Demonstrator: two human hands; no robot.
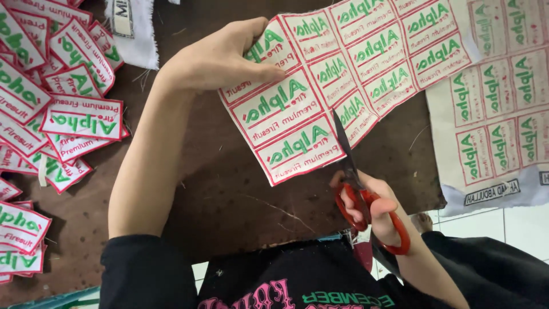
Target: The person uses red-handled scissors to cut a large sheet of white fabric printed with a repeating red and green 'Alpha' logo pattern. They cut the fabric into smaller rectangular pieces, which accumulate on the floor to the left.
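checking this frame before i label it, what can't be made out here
- Head view: part of the right hand sits behind the scissors' red handles.
- Fabric under the left hand: covered part of the patch sheet.
- Pile of cut patches: cut off by left edge.
- Second sheet: cut off by right edge.

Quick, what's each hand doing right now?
Left hand: closed, pinching the sheet of labels.
Right hand: closed, fingers through the handles of the red scissors cutting the sheet.

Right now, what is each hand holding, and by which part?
The left hand pinches the sheet of embroidered patches at its upper left corner. The right hand holds the scissors through their red handle loops.
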